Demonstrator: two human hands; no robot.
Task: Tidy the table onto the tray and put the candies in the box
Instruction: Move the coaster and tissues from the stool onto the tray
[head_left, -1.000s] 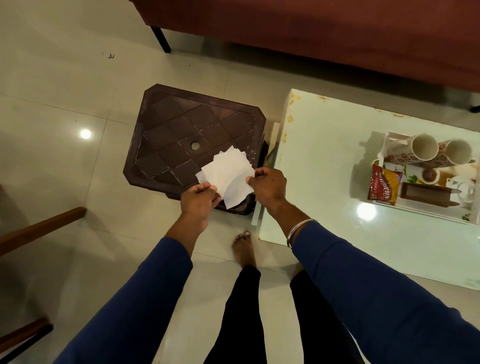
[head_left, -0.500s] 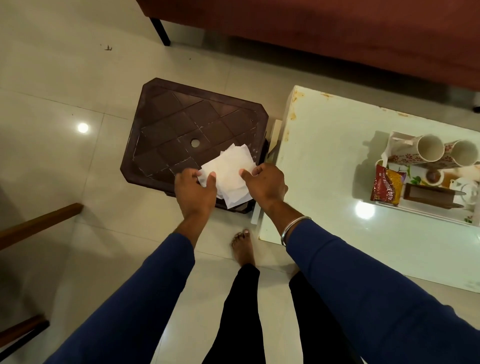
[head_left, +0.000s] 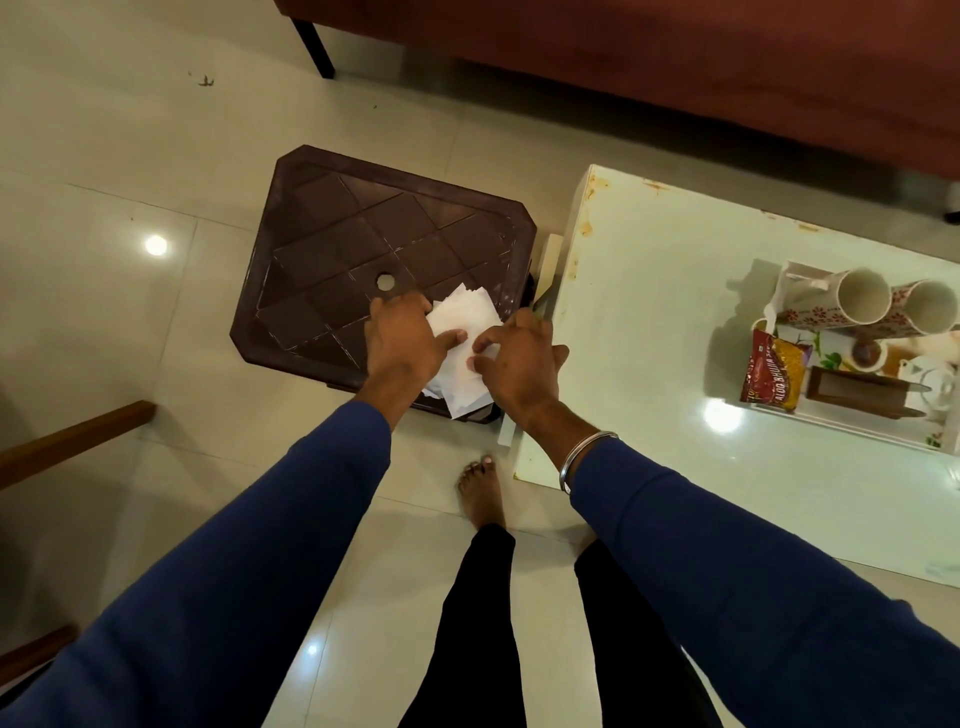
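Note:
My left hand (head_left: 402, 345) and my right hand (head_left: 517, 364) both grip a bunch of white paper tissues (head_left: 462, 343) over the near right corner of a dark brown plastic stool (head_left: 353, 244). The tissues are crumpled between my fingers. On the white table (head_left: 649, 364) to the right stands a white tray (head_left: 852, 428). It holds two floral mugs (head_left: 852, 301) lying on their sides, a red and yellow snack packet (head_left: 776, 371), a brown wooden box (head_left: 857, 389) and a small bowl (head_left: 865, 353). No candies can be made out.
A dark red sofa (head_left: 675, 67) runs along the back, one black leg at the left. Wooden chair parts (head_left: 72, 436) stick in at the left edge. My bare foot (head_left: 480, 493) stands on the pale tiled floor between stool and table.
My hands have drawn closer together and lower over the stool's corner, folding the spread tissues into a tighter bunch. The view has tilted slightly.

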